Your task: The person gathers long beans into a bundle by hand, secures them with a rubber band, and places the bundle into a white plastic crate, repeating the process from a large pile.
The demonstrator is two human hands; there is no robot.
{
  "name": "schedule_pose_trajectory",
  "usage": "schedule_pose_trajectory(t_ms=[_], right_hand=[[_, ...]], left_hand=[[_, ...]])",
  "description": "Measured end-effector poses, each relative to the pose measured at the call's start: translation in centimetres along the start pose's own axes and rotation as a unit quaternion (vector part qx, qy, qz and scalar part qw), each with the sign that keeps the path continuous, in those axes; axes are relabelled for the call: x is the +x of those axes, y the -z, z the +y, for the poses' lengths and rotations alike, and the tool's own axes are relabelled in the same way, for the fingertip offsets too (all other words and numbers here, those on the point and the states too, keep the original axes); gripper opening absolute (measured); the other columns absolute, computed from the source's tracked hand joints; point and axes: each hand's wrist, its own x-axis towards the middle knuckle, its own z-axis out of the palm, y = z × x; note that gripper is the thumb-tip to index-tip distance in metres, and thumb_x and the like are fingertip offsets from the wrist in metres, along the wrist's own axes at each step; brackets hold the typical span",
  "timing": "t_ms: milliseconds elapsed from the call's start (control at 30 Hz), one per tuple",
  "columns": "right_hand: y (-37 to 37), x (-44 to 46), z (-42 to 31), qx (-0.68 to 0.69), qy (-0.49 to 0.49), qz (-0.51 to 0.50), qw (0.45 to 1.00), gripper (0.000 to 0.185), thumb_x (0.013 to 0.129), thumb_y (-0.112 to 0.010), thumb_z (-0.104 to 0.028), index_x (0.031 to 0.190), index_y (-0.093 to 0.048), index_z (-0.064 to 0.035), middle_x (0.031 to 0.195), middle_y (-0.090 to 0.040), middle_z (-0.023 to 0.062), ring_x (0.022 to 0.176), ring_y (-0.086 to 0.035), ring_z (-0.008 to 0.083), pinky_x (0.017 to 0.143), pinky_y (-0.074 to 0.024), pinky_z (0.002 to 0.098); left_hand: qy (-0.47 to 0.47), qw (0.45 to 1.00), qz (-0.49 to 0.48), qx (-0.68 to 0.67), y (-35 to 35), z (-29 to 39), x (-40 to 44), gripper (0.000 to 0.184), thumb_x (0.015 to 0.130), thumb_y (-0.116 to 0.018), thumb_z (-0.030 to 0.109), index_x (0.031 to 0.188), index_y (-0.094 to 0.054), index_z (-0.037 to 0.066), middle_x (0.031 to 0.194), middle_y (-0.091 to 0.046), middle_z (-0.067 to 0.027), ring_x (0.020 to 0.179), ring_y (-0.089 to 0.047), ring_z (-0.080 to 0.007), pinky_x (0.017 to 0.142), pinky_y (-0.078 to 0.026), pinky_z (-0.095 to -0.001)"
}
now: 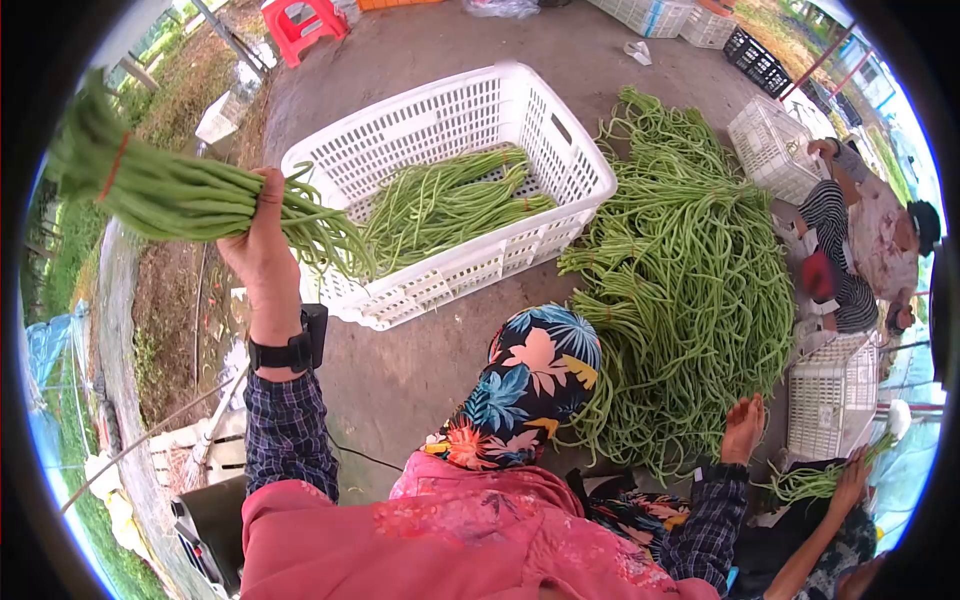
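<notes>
My left hand [258, 245] is raised at the left, its fingers wrapped round a bundle of long beans [185, 195] with a red band near its far end. The loose ends of this bundle hang over the near left corner of a white plastic basket [465, 255]. Inside the basket lie more bundles of long beans [450, 200], at least one with a red band. My right hand [742, 430] is low at the right, fingers stretched out and nothing seen in them. Beside it spreads a large heap of long beans [690, 260] on the floor.
A person [865, 230] sits beyond the heap, near a white crate [775, 150] and another white crate [832, 395]. At lower right, another person's hand [852, 480] holds some long beans. A red stool [303, 28] stands at the back left.
</notes>
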Motion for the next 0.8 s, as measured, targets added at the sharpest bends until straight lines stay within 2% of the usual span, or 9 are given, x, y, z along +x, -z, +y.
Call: schedule_pose_trajectory(t_ms=[133,200,367,400,500,567,633,733,800], right_hand=[[2.4,0.1,0.4,0.015,-0.043,0.075,0.996,0.029,0.094,-0.052,-0.025,0.118,-0.05,-0.0108,0.09,-0.057,0.0,0.075,-0.053,0.0094,0.065,-0.0459,0.0246],[3.8,0.0,1.0,0.014,-0.05,0.067,0.996,0.029,0.093,-0.051,-0.025,0.118,-0.05,-0.0111,0.09,-0.057,0.0002,0.076,-0.053,0.0096,0.066,-0.0458,0.0251],[4.9,-0.6,1.9,0.013,-0.089,0.122,0.988,0.029,0.093,-0.051,-0.023,0.12,-0.05,-0.0118,0.09,-0.057,0.0002,0.076,-0.053,0.0103,0.066,-0.0457,0.026],[5.3,-0.6,2.1,0.002,-0.086,0.107,0.991,0.031,0.093,-0.051,-0.025,0.121,-0.049,-0.0114,0.093,-0.057,0.0003,0.079,-0.053,0.0109,0.069,-0.0459,0.027],[5.2,0.3,2.2,0.003,-0.1,0.1,0.99,0.034,0.093,-0.052,-0.027,0.123,-0.048,-0.0117,0.096,-0.057,0.0004,0.082,-0.054,0.0115,0.071,-0.0459,0.0283],[5.2,0.8,2.9,0.011,-0.12,0.11,0.987,0.034,0.093,-0.052,-0.026,0.123,-0.048,-0.0123,0.096,-0.057,0.0004,0.081,-0.054,0.0111,0.07,-0.0454,0.028],[5.1,1.5,3.4,0.009,-0.119,0.112,0.987,0.033,0.093,-0.051,-0.026,0.123,-0.049,-0.0131,0.095,-0.057,-0.0001,0.079,-0.053,0.0103,0.07,-0.045,0.0273],[4.6,2.4,4.1,0.002,-0.132,0.097,0.986,0.031,0.092,-0.052,-0.028,0.12,-0.051,-0.0155,0.094,-0.058,-0.0017,0.077,-0.054,0.0094,0.067,-0.0448,0.026],[4.3,3.0,4.7,0.007,-0.144,0.102,0.984,0.03,0.092,-0.052,-0.027,0.12,-0.051,-0.0161,0.094,-0.058,-0.0019,0.077,-0.054,0.009,0.067,-0.0448,0.0256]], left_hand=[[-0.003,0.996,-0.026,0.083,1.5,-4.5,0.8,0.018,0.075,-0.074,0.005,0.09,-0.065,0.004,0.086,-0.065,-0.002,0.081,-0.058,-0.0099,0.075,-0.047,-0.0241],[0.002,0.992,-0.026,0.124,1.3,-5.0,1.6,0.018,0.075,-0.074,0.005,0.09,-0.065,0.004,0.086,-0.065,-0.002,0.082,-0.058,-0.0092,0.075,-0.047,-0.0235],[-0.05,0.972,-0.104,0.206,-0.5,-8.5,3.9,0.03,0.076,-0.071,0.002,0.103,-0.059,0.004,0.095,-0.065,-0.0029,0.086,-0.059,-0.0089,0.074,-0.048,-0.0221],[-0.04,0.973,-0.146,0.175,-0.5,-9.5,4.2,0.034,0.075,-0.069,-0.001,0.107,-0.057,0.005,0.099,-0.064,-0.0034,0.088,-0.058,-0.0093,0.075,-0.048,-0.022],[-0.041,0.965,-0.188,0.178,-1.7,-13.3,4.4,0.037,0.074,-0.066,-0.005,0.109,-0.056,0.002,0.098,-0.064,-0.0042,0.089,-0.058,-0.0112,0.078,-0.047,-0.023],[-0.032,0.943,-0.224,0.244,-2.6,-14.9,4.0,0.037,0.073,-0.065,-0.005,0.108,-0.056,0.002,0.097,-0.064,-0.0059,0.087,-0.059,-0.011,0.077,-0.048,-0.0244],[-0.022,0.915,-0.229,0.332,-2.9,-17.0,3.9,0.038,0.069,-0.066,-0.003,0.105,-0.058,0.005,0.093,-0.064,-0.0079,0.084,-0.061,-0.0151,0.076,-0.048,-0.0263],[-0.068,0.866,-0.251,0.427,-3.7,-18.5,4.0,0.039,0.063,-0.067,-0.001,0.101,-0.059,0.007,0.091,-0.063,-0.01,0.083,-0.061,-0.0294,0.074,-0.048,-0.0343],[-0.087,0.834,-0.272,0.472,-4.8,-18.4,4.4,0.04,0.063,-0.068,0.0,0.101,-0.058,0.007,0.091,-0.063,-0.0094,0.086,-0.06,-0.0297,0.076,-0.047,-0.0361]])
